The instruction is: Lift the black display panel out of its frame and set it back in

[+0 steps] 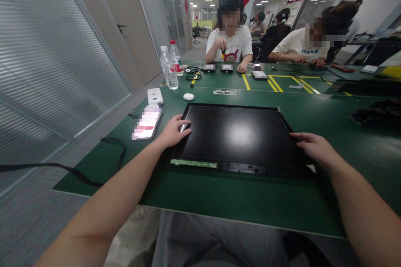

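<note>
A black LCD screen panel [213, 133] lies on the green table in front of me, its glossy face up and reflecting a bright spot. A narrow green circuit board strip [194, 163] runs along the left part of its near edge. My left hand [173, 131] grips the panel's left edge, with fingertips resting on the face. At the opposite edge my right hand [313, 147] holds the panel's right side, its index finger along the rim; the fingers underneath are hidden.
Left of the panel lie a lit phone [147, 123], a white device [155, 96] and a white earbud case [188, 96]. Two water bottles [169, 69] stand behind them. Across the green table [200, 194], two people [230, 37] work near several hard drives [227, 68] and cables.
</note>
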`<action>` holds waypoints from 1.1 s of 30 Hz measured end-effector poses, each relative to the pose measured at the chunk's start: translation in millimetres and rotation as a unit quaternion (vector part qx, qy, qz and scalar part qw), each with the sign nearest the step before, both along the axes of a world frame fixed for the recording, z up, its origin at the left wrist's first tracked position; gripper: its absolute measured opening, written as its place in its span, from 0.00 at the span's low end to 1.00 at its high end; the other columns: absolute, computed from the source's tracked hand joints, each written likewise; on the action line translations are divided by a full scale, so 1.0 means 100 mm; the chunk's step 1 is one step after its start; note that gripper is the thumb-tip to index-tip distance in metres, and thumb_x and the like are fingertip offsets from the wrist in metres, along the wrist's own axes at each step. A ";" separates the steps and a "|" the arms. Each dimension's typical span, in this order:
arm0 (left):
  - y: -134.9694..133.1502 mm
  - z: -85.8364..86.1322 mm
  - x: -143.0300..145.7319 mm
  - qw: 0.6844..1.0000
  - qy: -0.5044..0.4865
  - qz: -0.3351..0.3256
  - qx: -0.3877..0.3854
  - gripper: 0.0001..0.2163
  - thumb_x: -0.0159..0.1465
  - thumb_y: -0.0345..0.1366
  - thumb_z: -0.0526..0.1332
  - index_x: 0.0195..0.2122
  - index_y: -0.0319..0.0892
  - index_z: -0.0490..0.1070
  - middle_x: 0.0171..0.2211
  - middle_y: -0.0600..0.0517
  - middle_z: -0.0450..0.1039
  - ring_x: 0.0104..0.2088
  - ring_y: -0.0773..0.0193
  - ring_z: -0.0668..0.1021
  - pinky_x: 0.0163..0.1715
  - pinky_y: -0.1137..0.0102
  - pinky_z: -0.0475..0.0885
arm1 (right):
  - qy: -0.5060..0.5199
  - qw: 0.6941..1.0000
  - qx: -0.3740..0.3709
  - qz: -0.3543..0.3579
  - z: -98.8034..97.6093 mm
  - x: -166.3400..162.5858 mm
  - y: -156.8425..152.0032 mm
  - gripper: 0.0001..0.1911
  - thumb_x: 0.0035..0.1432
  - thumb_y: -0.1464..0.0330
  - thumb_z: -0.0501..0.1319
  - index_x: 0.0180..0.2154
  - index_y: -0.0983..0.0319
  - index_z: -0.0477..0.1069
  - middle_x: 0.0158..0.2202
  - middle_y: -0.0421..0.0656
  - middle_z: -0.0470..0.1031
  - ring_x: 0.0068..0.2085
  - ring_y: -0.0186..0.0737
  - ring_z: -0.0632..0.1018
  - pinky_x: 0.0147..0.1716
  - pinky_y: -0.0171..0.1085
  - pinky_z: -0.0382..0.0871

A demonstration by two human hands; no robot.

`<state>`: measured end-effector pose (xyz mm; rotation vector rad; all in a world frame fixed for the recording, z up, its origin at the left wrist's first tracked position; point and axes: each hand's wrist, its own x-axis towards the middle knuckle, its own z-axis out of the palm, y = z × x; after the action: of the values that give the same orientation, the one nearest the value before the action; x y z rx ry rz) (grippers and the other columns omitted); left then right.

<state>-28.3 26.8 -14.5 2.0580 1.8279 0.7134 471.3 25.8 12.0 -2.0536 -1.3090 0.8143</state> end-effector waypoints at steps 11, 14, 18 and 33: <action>-0.02 0.14 -0.07 0.999 0.041 0.015 0.017 0.21 0.64 0.47 0.62 0.52 0.41 0.83 0.62 0.39 0.76 0.63 0.40 0.77 0.68 0.50 0.69 | -0.003 1.000 -0.004 0.001 -0.03 0.04 0.03 0.28 0.51 0.77 0.61 0.54 0.65 0.83 0.42 0.51 0.85 0.34 0.42 0.79 0.32 0.35 0.69; -0.02 0.16 -0.07 0.998 0.055 0.027 0.019 0.18 0.64 0.45 0.61 0.47 0.43 0.85 0.57 0.40 0.80 0.59 0.41 0.80 0.66 0.50 0.72 | -0.013 1.000 -0.001 0.005 -0.01 0.02 0.01 0.28 0.51 0.75 0.61 0.54 0.65 0.82 0.40 0.50 0.85 0.31 0.41 0.78 0.30 0.36 0.68; -0.03 0.17 -0.07 0.998 0.054 0.034 0.017 0.16 0.64 0.42 0.60 0.45 0.47 0.87 0.54 0.45 0.84 0.57 0.42 0.82 0.64 0.51 0.73 | -0.018 1.000 -0.007 0.004 0.00 0.01 0.01 0.26 0.54 0.75 0.61 0.55 0.66 0.82 0.42 0.50 0.85 0.34 0.41 0.79 0.33 0.36 0.69; -0.02 0.17 -0.08 0.997 0.061 0.044 0.017 0.17 0.63 0.41 0.60 0.47 0.49 0.88 0.53 0.48 0.86 0.56 0.42 0.83 0.62 0.52 0.75 | 0.001 1.000 0.026 0.004 -0.08 0.07 0.06 0.22 0.52 0.77 0.61 0.48 0.64 0.84 0.44 0.49 0.85 0.40 0.41 0.80 0.40 0.34 0.70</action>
<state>-36.3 24.4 2.2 2.0952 1.9977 0.6587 478.2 32.1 4.4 -2.0077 -1.3238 0.7789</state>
